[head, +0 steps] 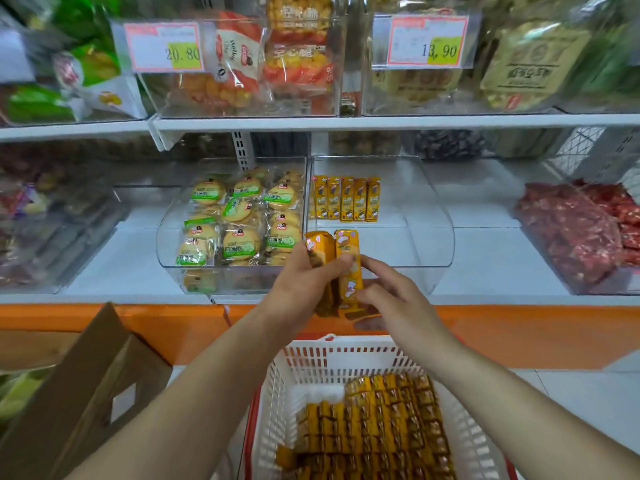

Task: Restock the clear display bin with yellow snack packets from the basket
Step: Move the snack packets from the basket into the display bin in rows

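The clear display bin [419, 220] sits on the shelf, mostly bare, with a row of 5 packets [346, 199] standing upright at its back left. The white basket [346, 355] below holds many more. The left hand [298, 282] grips a small bunch of yellow snack packets [348, 258] just before the bin's front; the right hand [398, 299] pinches their lower end. Best, I judge, to square the bunch, then stand it upright beside the row, faces forward. They are slim, glossy, orange-yellow with brown print.
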Tool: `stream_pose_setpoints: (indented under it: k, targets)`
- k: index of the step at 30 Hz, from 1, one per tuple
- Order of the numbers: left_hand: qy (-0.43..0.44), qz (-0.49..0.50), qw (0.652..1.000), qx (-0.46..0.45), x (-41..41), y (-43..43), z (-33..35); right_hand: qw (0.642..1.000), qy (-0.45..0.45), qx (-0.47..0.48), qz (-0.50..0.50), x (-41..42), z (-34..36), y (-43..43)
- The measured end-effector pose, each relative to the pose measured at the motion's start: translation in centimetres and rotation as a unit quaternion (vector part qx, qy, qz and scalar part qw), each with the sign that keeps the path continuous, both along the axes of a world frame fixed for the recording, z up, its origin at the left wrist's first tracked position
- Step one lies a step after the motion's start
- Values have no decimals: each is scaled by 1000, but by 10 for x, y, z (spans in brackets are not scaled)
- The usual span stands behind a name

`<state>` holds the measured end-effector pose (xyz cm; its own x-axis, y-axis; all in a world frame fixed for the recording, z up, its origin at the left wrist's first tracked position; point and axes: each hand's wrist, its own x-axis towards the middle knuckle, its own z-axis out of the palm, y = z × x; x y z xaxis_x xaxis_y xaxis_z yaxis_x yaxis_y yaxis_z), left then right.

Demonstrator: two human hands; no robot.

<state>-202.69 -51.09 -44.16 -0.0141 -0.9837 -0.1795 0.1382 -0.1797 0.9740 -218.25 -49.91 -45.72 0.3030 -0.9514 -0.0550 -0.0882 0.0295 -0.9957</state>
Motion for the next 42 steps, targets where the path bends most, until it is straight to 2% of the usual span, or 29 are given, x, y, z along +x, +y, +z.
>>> stream_pose_setpoints:
  k: [6,10,15,18,23,26,28,31,34,36,39,42]
  targets:
    - [-2,-10,1000,-29,-2,1,-1,999,-32,7,9,-2,-3,-1]
    - [12,2,999,-32,-3,-1,1,991,-104,81,-18,-1,-2,-5]
    - [-4,19,999,-29,-2,-2,1,983,-127,122,-52,-1,-2,-8]
    - [-31,35,999,-25,-1,-3,0,987,-117,85,-74,-7,3,-11]
    - [-87,41,995,-9,16,-11,-2,974,-100,-12,-202,-35,17,-41]
    - [-102,38,994,-14,28,-17,-4,958,27,-134,-252,-56,31,-79]
    - [-112,49,992,-25,35,-22,-7,944,146,-187,-230,-65,38,-113]
    - [-121,60,990,-39,43,-29,-8,921,270,-220,-173,-68,40,-165]
    - [-129,78,988,-44,45,-35,-9,849,449,-263,-92,-62,36,-217]
    - [-129,84,987,-49,45,-39,-11,805,540,-245,-16,-56,30,-248]
    - [-132,75,987,-56,42,-45,-15,761,609,-221,24,-52,18,-285]
    - [-135,67,987,-55,40,-48,-20,748,624,-227,21,-49,11,-310]
